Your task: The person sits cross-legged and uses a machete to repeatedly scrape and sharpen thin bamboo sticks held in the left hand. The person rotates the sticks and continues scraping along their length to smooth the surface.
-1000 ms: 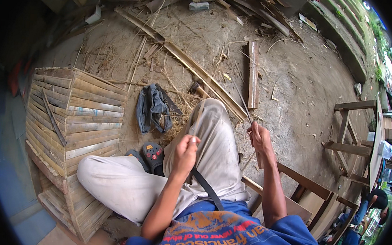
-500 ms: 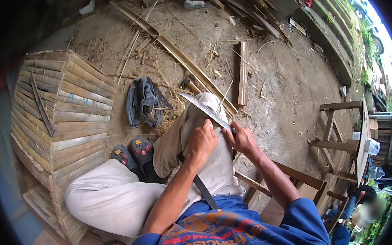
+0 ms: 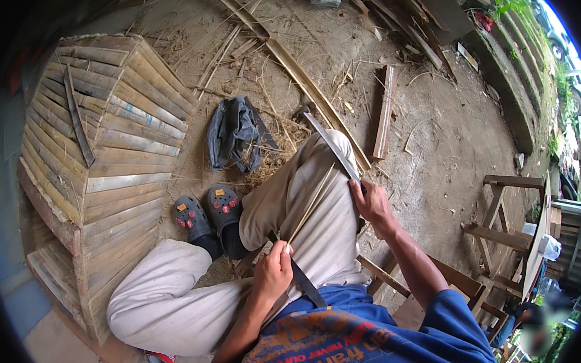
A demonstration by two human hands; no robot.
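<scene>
Right of the middle, the right hand [image 3: 371,205] holds a long knife [image 3: 333,146]. Lower down, the left hand [image 3: 273,271] pinches a thin strip [image 3: 312,206]. A slatted box [image 3: 133,146] fills the left side.

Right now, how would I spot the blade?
Find the pale trousers in the middle. At the right knee, the right hand grips a long blade pointing up and left. Unlike the thin tan strip in the left hand, it is broad, flat and grey.
</scene>
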